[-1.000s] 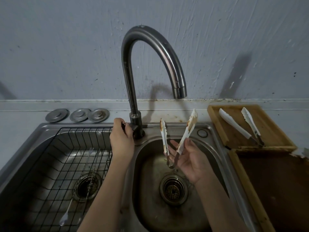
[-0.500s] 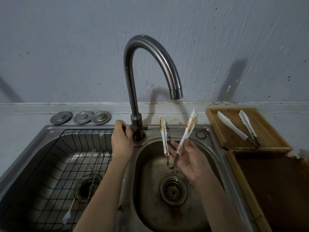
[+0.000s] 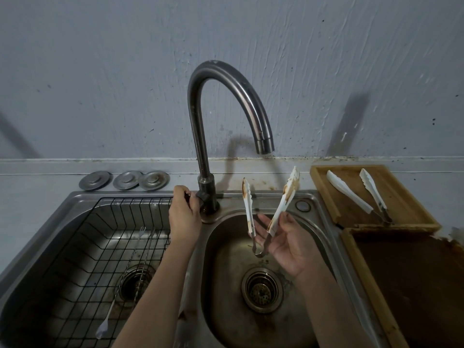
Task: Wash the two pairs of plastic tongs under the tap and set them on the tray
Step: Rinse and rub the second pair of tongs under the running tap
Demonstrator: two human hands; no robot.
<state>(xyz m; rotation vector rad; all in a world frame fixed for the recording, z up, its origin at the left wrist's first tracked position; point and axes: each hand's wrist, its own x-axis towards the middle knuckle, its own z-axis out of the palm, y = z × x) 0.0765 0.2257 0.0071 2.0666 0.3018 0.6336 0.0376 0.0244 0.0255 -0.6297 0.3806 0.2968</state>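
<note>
My right hand (image 3: 288, 244) holds a pair of white plastic tongs (image 3: 283, 204) smeared with brown stains, arms spread and tips up, over the right sink basin (image 3: 226, 285). The tongs sit just below and in front of the tap spout (image 3: 263, 144); no water runs from it. My left hand (image 3: 183, 214) is closed around the tap handle at the base of the tap (image 3: 208, 197). A second pair of white tongs (image 3: 361, 194) lies on the small wooden tray (image 3: 406, 209) at the right.
A black wire rack (image 3: 88, 247) fills the left basin, with thin metal utensils and a white spoon (image 3: 103, 330) in it. Three metal drain covers (image 3: 125, 180) lie behind it. A dark wooden board (image 3: 414, 285) lies right of the sink.
The view has tilted so the tap sits lower in frame. Both hands keep their places: left on the tap handle, right holding the stained tongs.
</note>
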